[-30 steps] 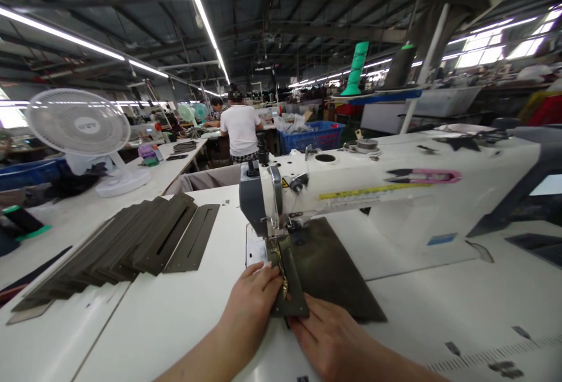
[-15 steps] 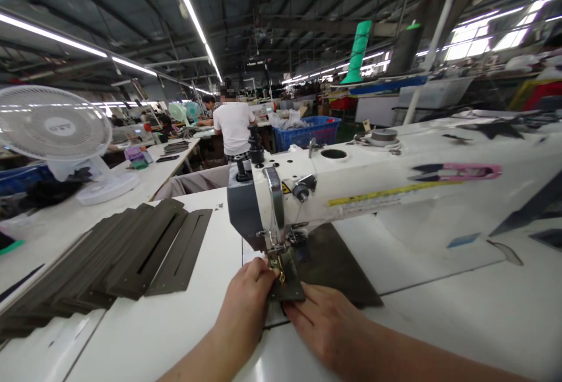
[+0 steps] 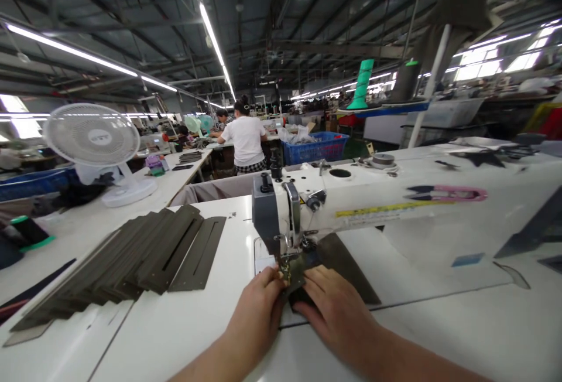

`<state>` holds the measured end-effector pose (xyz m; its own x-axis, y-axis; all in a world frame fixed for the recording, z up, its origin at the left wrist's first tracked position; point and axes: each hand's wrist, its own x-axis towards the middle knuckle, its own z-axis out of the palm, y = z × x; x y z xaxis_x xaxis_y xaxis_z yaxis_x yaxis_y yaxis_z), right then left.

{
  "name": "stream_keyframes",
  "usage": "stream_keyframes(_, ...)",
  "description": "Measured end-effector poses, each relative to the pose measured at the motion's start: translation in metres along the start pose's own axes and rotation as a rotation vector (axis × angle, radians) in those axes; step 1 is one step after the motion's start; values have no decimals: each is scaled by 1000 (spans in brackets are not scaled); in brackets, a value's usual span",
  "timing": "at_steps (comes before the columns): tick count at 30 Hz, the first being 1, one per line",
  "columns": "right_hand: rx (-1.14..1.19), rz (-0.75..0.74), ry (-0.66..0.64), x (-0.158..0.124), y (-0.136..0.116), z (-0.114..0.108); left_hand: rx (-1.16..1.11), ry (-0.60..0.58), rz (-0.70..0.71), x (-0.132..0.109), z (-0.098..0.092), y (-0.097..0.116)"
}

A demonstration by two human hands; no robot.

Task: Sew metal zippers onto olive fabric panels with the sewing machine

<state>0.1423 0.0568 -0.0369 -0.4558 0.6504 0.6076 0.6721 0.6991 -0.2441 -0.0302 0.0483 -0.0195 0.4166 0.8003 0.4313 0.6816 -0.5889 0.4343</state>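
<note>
A small dark olive fabric piece (image 3: pixel 297 275) lies under the presser foot of the white sewing machine (image 3: pixel 285 206). My left hand (image 3: pixel 259 306) has its fingertips pinched at the piece's left edge, beside a small brass-coloured metal part (image 3: pixel 286 270) whose kind I cannot make out. My right hand (image 3: pixel 336 306) grips the right edge, fingers on top and thumb low at the near side. A larger dark panel (image 3: pixel 346 262) lies flat on the machine bed, partly behind my right hand. The needle point is hidden.
Left of the machine lies a fanned stack of slotted dark olive pieces (image 3: pixel 132 253). A white fan (image 3: pixel 94 136) stands beyond it. Pink-handled thread snips (image 3: pixel 448 193) rest against the machine arm. A person in a white shirt (image 3: pixel 246 142) sits ahead near a blue basket (image 3: pixel 316 147).
My right hand has moved forward, closer to the presser foot, with its fingers now over the piece. Less of the piece shows on the near side. The whole view has shifted slightly.
</note>
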Motion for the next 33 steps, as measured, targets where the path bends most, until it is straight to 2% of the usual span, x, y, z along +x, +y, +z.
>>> stream_keyframes(3,16,119,-94,12,3,4,-17,18,-51,1,-3,2)
stream_keyframes(6,134,88,-184,22,7,4,25,52,-122,3,-7,3)
stream_keyframes(8,205,109,-197,25,12,4,97,75,-165,3,-9,4)
stream_keyframes(12,261,262,-175,28,24,7,269,91,-189,-8,-9,7)
stream_keyframes(15,328,331,-195,32,32,9,293,95,-28,-20,-5,11)
stream_keyframes(19,430,363,-228,37,37,10,238,122,372,-24,-3,11)
stream_keyframes(21,465,356,-224,38,37,10,315,102,443,-19,-3,10)
stream_keyframes(28,520,360,-191,36,38,13,406,-26,418,-3,3,15)
stream_keyframes(31,553,369,-205,36,41,15,358,-8,379,-5,-1,14)
stream_keyframes(33,572,380,-209,37,42,15,345,39,247,-6,-5,11)
